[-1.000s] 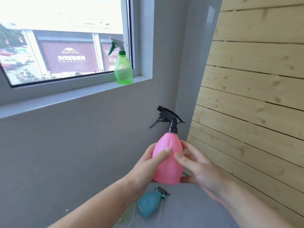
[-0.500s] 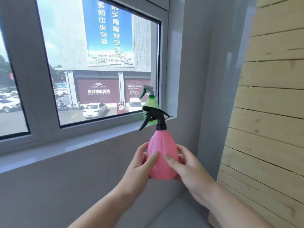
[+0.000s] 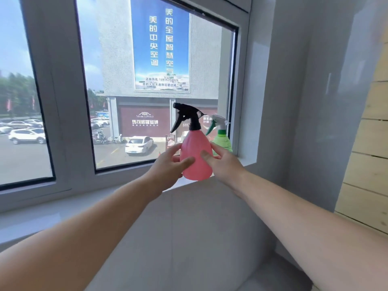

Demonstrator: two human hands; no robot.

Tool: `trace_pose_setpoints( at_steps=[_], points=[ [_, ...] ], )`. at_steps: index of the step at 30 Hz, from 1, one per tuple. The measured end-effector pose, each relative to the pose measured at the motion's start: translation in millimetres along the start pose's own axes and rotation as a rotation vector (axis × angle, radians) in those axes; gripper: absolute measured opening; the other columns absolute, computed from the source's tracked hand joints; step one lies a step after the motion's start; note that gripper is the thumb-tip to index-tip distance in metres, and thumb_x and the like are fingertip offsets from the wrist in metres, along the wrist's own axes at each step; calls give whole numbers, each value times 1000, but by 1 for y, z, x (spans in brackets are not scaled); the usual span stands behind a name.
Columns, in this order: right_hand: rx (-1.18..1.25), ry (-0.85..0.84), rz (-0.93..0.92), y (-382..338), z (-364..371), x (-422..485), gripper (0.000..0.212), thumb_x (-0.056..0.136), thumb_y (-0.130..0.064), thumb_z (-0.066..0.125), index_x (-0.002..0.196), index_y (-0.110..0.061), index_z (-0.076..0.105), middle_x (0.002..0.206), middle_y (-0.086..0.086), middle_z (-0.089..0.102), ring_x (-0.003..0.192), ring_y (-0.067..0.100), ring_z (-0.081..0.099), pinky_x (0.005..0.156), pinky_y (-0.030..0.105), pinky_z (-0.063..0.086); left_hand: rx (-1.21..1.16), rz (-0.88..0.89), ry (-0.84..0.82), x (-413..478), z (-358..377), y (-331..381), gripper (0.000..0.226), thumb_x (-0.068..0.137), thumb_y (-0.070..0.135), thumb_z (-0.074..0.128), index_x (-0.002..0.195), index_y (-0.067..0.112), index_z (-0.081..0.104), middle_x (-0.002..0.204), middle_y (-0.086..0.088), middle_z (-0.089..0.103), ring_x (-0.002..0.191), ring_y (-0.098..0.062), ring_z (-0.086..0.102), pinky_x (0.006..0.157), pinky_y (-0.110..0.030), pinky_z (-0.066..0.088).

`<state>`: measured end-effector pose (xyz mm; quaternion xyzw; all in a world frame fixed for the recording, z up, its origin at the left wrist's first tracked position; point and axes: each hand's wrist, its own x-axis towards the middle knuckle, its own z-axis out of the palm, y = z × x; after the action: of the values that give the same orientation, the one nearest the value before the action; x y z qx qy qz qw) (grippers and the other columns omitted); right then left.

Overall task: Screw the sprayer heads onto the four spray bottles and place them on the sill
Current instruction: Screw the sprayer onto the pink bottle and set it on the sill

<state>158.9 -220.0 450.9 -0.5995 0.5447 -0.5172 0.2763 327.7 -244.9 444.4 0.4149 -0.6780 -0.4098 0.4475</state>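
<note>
A pink spray bottle with a black sprayer head stays upright between both hands, at the front edge of the white sill. My left hand grips its left side, thumb across the front. My right hand grips its right side. Whether its base touches the sill I cannot tell. Just behind it, in the sill's right corner, stands a green spray bottle with a white and green sprayer head.
The window pane and its grey frame rise right behind the sill. A grey wall closes the right end. Pale wooden planks run along the far right. Grey wall drops below the sill.
Both hands have raised the pink bottle from low down up and forward to the sill, next to the green bottle. The view has tilted up, so the blue bottle below is out of sight.
</note>
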Motion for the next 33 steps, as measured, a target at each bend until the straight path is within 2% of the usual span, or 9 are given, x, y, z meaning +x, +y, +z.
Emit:
trace_pose_setpoints(
  at_steps=[3,7,11,13,17,25,29,31,33],
  points=[
    [-7,7,11,10,9,15,50,98,-38,55,146,-31,45,123,5,66,103,22,66,79,27,47,45,-18,8,18,-3,-9,58,99,20,69,152,20,46,122,-16,75,108,-31,73,102,-44,56],
    [-1,27,49,24,18,28,58,97,-42,54,152,-32,37,132,2,61,106,18,62,81,25,42,74,-44,16,35,-1,-23,63,97,22,72,154,21,45,123,-14,76,112,-31,74,106,-52,55],
    [-13,33,60,32,19,36,58,96,-42,55,151,-33,38,130,4,63,109,20,63,79,26,44,117,-50,24,48,2,-32,68,96,25,72,157,22,41,125,-16,74,112,-31,73,105,-49,56],
    [-20,39,64,35,20,41,58,96,-43,55,151,-33,39,131,5,63,111,21,64,84,28,47,148,-54,28,53,2,-34,71,94,31,73,157,26,41,129,-17,72,114,-32,72,105,-50,56],
    [-52,33,62,36,23,46,61,95,-45,52,153,-33,35,144,4,56,123,24,60,106,41,46,203,-59,37,59,2,-33,72,94,34,73,158,27,41,140,-16,66,122,-35,68,109,-50,53],
    [-149,22,69,30,21,37,67,99,-43,50,157,-33,19,159,4,37,142,23,41,114,37,35,229,-89,45,55,1,-27,79,96,30,72,163,23,30,144,-15,63,125,-33,65,112,-47,50],
    [-143,28,60,30,11,24,63,97,-46,52,154,-32,29,155,3,45,139,21,44,113,37,37,228,-85,69,50,0,-27,80,94,34,75,161,19,34,146,-15,61,127,-32,64,113,-48,48],
    [-136,33,65,33,4,14,61,96,-47,53,153,-33,33,153,3,47,138,20,45,111,37,39,243,-90,112,46,-3,-24,81,92,38,76,159,18,36,148,-15,59,128,-33,62,110,-46,50],
    [-127,32,72,37,-4,3,61,96,-48,53,152,-33,35,152,5,48,137,19,46,108,36,40,248,-90,168,40,-7,-19,80,91,40,76,157,15,38,147,-13,59,117,-30,63,91,-37,54]
  ],
)
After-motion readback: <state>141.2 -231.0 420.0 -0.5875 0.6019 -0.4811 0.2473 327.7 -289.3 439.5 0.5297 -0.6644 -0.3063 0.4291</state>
